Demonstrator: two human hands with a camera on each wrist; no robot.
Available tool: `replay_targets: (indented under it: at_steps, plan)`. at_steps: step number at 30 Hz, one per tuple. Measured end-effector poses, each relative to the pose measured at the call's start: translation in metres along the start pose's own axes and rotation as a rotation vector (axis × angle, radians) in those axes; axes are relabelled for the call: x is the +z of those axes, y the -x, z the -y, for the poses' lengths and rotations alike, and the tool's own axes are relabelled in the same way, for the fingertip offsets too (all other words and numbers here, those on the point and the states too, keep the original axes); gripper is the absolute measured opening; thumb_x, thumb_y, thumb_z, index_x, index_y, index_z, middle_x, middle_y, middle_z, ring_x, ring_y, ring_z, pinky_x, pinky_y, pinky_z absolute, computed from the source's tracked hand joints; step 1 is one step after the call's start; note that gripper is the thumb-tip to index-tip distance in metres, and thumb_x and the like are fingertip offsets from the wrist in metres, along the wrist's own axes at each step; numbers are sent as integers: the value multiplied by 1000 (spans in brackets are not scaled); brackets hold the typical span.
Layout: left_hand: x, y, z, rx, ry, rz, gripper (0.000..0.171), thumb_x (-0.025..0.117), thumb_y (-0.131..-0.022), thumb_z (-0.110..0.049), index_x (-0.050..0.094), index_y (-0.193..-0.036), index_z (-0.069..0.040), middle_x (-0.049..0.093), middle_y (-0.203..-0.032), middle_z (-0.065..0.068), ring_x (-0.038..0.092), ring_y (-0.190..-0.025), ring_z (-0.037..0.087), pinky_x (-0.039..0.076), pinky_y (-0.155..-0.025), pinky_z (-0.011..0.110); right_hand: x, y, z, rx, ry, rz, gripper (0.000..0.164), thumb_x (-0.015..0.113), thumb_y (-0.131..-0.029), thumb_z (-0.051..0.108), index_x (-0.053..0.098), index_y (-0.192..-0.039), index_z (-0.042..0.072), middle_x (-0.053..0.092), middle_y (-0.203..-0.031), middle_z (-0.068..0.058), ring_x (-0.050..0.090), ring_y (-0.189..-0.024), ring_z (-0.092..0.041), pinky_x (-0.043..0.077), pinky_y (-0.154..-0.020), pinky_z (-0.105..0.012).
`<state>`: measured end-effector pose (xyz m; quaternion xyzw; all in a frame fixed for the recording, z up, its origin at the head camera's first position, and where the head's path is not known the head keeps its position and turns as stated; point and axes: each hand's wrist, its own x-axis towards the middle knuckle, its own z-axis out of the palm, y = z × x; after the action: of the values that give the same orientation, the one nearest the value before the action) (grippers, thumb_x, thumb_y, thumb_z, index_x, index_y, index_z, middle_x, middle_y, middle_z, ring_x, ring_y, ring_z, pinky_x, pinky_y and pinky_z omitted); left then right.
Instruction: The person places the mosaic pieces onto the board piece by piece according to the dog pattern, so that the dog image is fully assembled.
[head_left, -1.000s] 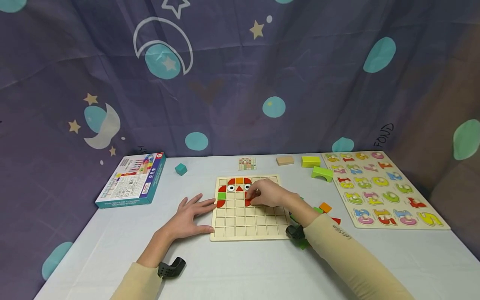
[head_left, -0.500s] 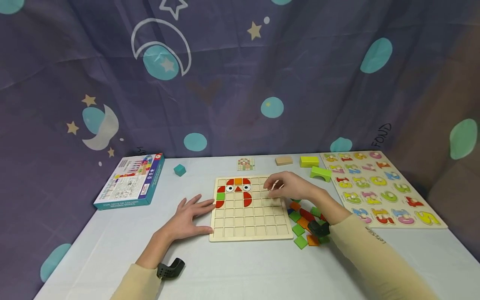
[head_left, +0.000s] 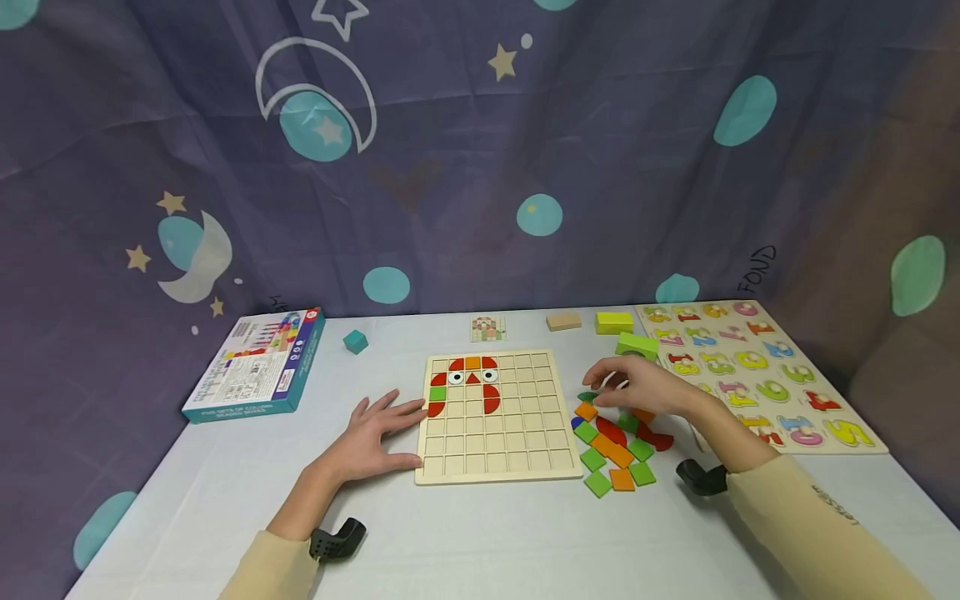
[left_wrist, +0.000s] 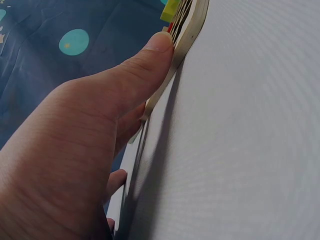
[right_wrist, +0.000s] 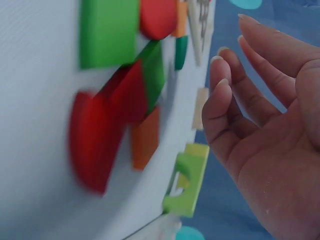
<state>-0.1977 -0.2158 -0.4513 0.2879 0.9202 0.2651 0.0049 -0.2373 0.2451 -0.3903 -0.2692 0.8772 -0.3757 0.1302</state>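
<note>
A wooden grid board [head_left: 525,450] lies mid-table, with several tiles set in its upper left part: red rounded pieces, a red triangle, two eye tiles [head_left: 456,378], an orange square [head_left: 472,363] and a green square [head_left: 437,394]. My left hand [head_left: 371,437] rests at the board's left edge, fingers spread, the thumb [left_wrist: 159,42] touching the rim in the left wrist view. Above the loose tile pile right of the board hovers my right hand [head_left: 648,387], its fingers loosely bent. Nothing is between them in the right wrist view, where a red tile [right_wrist: 95,142] lies below.
Loose green tiles [head_left: 597,484] and orange tiles [head_left: 622,480] lie beside the board. A number puzzle board [head_left: 810,400] stands right. Behind are a pattern card [head_left: 488,328], a yellow block [head_left: 614,323] and a green arch block [head_left: 637,344]. Left are a box [head_left: 255,367] and a teal cube [head_left: 356,342].
My right hand has left the red tile on the board and moved right, over the loose tiles. That red piece now sits below the right eye tile. The left hand stays put.
</note>
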Motion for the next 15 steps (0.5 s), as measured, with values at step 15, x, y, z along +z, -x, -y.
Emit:
replay_targets:
  at_steps: [15]
  plan:
    - [0, 0, -1, -16, 19, 9, 77, 81, -79, -54, 60, -143, -16, 48, -153, -2, 20, -150, 39, 1, -113, 69, 16, 20, -7, 53, 106, 46, 18, 78, -88, 9, 72, -105, 7, 66, -96, 3, 56, -82, -16, 51, -76, -28]
